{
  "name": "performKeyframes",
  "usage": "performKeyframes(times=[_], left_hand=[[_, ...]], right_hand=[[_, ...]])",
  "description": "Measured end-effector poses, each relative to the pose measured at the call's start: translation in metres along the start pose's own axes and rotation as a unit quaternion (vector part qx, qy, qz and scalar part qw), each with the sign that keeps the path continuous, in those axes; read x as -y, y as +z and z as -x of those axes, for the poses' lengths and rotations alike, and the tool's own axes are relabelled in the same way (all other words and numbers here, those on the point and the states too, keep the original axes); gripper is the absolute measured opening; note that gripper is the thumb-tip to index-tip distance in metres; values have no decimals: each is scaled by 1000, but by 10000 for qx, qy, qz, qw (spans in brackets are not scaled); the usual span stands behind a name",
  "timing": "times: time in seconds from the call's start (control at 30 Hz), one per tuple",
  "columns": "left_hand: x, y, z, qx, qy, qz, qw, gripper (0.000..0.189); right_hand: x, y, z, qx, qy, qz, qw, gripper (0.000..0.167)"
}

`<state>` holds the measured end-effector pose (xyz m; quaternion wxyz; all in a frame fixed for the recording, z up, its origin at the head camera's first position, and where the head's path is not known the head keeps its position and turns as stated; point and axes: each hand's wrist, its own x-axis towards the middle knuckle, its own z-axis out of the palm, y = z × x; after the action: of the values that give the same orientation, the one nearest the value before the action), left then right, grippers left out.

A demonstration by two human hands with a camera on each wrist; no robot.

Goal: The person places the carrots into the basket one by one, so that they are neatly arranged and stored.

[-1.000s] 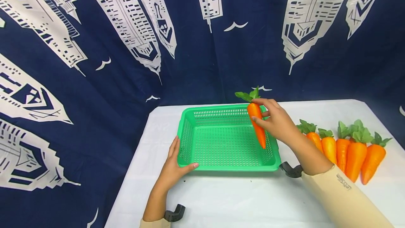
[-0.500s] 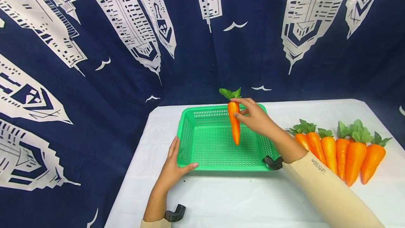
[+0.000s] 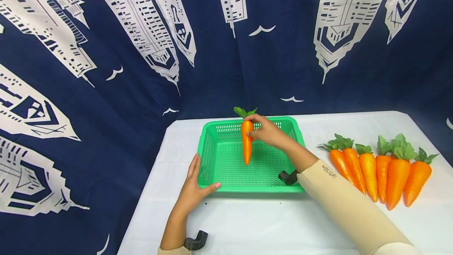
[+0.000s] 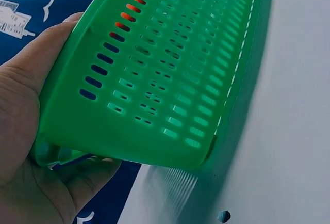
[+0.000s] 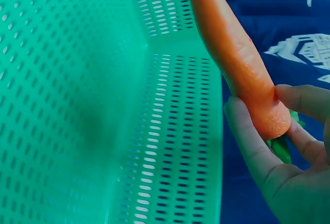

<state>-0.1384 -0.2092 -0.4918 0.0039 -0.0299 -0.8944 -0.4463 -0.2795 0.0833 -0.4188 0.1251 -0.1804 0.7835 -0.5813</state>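
Note:
My right hand [image 3: 270,132] pinches an orange carrot [image 3: 246,145] with green leaves near its leafy top. The carrot hangs tip down over the inside of a green perforated plastic basket [image 3: 262,189]. In the right wrist view, thumb and fingertips press the thick end of the carrot [image 5: 234,48] from opposite sides, beside the basket's wall. My left hand [image 3: 194,186] grips the basket's near left corner, the thumb on the front rim and the fingers along the left side. The left wrist view shows the hand [image 4: 20,115] around that corner, with orange visible through the wall's slots.
Several more carrots [image 3: 397,184] lie side by side on the white-covered table [image 3: 247,227], right of the basket, leaves pointing away. Behind the table hangs a dark blue cloth [image 3: 283,66] with white building prints. A black strap mount [image 3: 288,177] is on the right wrist.
My right hand has carried the carrot leftward, from the basket's right side to about its middle, and slightly lower in the last half second. My left hand stays on the basket's corner.

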Motion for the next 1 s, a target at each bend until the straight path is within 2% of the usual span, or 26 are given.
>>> performKeyframes(times=[0.43,0.67,0.87,1.0], left_hand=[[0,2,-1,33,64,205,9998,121],[0,2,0,97,68,166,9998,121],[1,0,1,46,32,119,9999,120],[2,0,1,35,63,136,9999,119]], right_hand=[[-27,23,-15,543,738,122,9957,47],[-41,28,-17,670,1130,315,9908,44],[-49,31,-17,887,1201,500,9875,43],[-51,32,-17,918,1207,824,9850,42]])
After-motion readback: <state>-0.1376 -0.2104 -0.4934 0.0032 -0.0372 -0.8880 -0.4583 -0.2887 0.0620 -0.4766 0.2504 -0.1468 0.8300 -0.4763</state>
